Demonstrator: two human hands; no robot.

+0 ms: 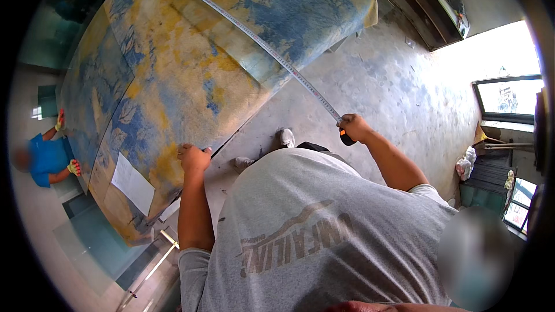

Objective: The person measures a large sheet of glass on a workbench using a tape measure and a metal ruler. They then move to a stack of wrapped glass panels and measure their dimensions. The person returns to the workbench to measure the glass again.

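Note:
My right hand (356, 128) is closed around the black and orange case of a tape measure (347, 137), out beyond the table's near edge. From it the white blade (269, 50) runs up and left across a large table (167, 52) covered in mottled blue and yellow cloth. The blade's far end lies on the cloth near the top. Under the blade, a clear, glass-like pane (245, 72) appears to lie on the table and reach its edge. My left hand (194, 157) rests on the table's near edge, thumb apart from the fingers, holding nothing.
A written paper sheet (133, 184) lies on the table left of my left hand. At the far left a person in a blue shirt (47, 159) and gloves stands by the table. A dark shelf unit (419, 6) stands at the upper right, and a white bag (465, 163) sits right.

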